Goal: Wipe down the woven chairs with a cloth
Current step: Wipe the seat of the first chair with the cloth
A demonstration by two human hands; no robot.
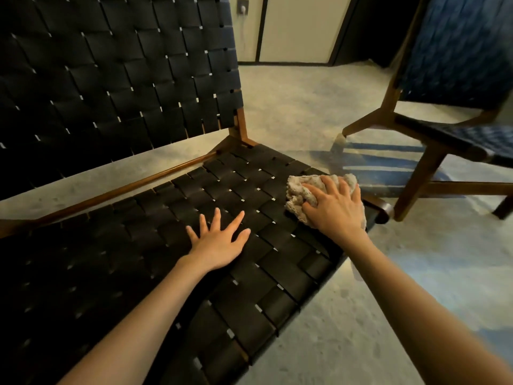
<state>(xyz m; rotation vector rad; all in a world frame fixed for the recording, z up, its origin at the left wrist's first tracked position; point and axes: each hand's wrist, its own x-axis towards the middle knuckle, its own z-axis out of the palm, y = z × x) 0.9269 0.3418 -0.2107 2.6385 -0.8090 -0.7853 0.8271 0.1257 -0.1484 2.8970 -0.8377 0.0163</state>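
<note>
Cloth [308, 187], pale and crumpled, on the woven seat [155, 245] of the near chair [166, 112], at the seat's right edge just short of the front right corner. Right hand [337, 211] laid on top of it, fingers [330, 187] spread and nearly straight, pressing down rather than clenching; folds of cloth showing past the fingertips and beside the thumb. Left hand [219, 243] bare on the straps near the middle of the seat, just left of the cloth and apart from it, fingers splayed and released, holding nothing. Both forearms reaching in across the front edge. Rounded wooden corner [384, 211] of the frame jutting out just beyond the right hand. Wide stretch of uncovered straps to the left of both hands and back toward the rear rail [116, 190], with a strip of floor showing through the gap between rail and backrest [97, 65]. Second chair [449, 73] to the right, one leg [416, 179] close beside that wooden corner; touching or not, impossible to tell. Open floor [291, 107] beyond the seat's right edge between the two chairs, and more along the front edge. Socket [242, 8] on the far wall by the backrest's top right corner.
</note>
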